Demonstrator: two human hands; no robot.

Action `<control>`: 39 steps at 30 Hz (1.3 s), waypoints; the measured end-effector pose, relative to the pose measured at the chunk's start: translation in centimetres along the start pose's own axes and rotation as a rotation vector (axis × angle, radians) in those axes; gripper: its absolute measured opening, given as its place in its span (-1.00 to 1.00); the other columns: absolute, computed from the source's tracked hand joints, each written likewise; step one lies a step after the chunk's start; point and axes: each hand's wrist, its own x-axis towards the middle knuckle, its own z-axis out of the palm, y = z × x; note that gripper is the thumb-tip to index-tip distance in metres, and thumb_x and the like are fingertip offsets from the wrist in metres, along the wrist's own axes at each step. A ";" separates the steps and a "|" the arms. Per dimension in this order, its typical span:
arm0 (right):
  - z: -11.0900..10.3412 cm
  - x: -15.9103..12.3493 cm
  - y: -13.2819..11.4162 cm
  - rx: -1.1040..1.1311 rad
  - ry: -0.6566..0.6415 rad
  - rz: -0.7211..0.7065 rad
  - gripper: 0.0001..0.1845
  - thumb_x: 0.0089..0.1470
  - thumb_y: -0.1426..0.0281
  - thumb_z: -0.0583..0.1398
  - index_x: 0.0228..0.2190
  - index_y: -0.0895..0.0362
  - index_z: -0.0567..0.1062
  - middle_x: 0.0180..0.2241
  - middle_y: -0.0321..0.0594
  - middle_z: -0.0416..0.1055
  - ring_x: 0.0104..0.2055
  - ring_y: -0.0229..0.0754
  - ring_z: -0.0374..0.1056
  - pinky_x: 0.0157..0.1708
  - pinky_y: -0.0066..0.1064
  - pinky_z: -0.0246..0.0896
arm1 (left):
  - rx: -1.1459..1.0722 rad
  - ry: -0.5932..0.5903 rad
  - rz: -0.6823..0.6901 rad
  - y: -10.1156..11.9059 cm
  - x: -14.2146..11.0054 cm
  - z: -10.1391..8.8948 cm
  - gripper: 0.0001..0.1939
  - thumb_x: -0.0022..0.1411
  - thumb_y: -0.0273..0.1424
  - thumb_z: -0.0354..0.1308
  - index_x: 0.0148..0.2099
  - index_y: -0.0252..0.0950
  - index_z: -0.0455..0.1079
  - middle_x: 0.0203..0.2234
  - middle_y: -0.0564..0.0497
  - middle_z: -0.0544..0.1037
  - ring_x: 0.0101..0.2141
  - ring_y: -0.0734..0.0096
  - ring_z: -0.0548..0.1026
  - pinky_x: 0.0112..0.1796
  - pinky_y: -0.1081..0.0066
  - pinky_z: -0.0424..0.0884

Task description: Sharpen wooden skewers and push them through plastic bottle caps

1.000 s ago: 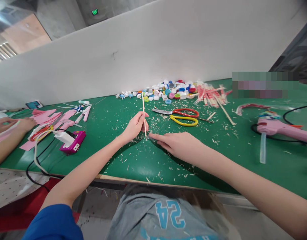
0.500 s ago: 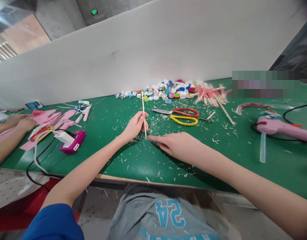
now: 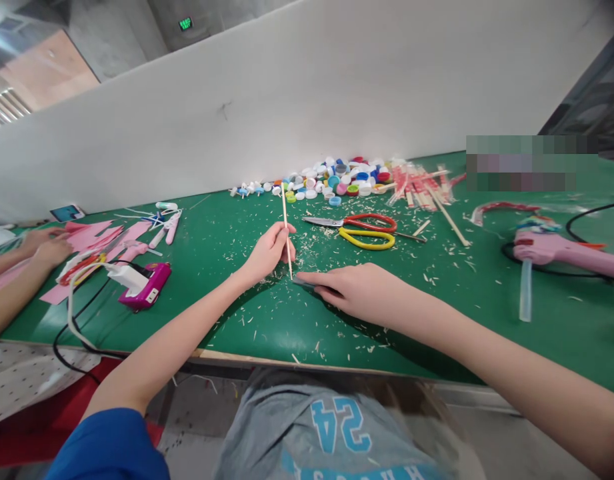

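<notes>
Left hand (image 3: 270, 253) closed around a thin wooden stick (image 3: 286, 230), held upright near the middle of the green counter (image 3: 267, 337). Right hand (image 3: 359, 290) lies nearly flat, fingers extended over a small grey piece (image 3: 303, 282) just beside the stick's lower tip; grip unclear, piece too small to identify. Wood shavings (image 3: 237, 243) litter the counter, red-and-yellow scissors (image 3: 367, 232) lie toward the back edge, and bottle caps (image 3: 331, 180) sit piled along it.

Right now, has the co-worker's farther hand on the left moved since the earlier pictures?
Yes, the co-worker's farther hand has moved rightward, closer to the magenta power socket.
</notes>
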 end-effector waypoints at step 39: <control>0.8 0.7 0.2 -0.168 0.010 -0.005 -0.53 0.28 0.30 -0.07 0.20 -0.09 0.12 -0.45 -0.32 0.41 -0.53 -0.31 0.27 -0.60 -0.41 -0.32 | 0.013 0.000 0.019 0.0 0.1 -0.1 -0.79 0.36 -0.27 -0.18 -0.17 -0.25 0.20 -0.68 0.17 0.39 -0.66 0.64 0.31 -0.57 0.61 0.29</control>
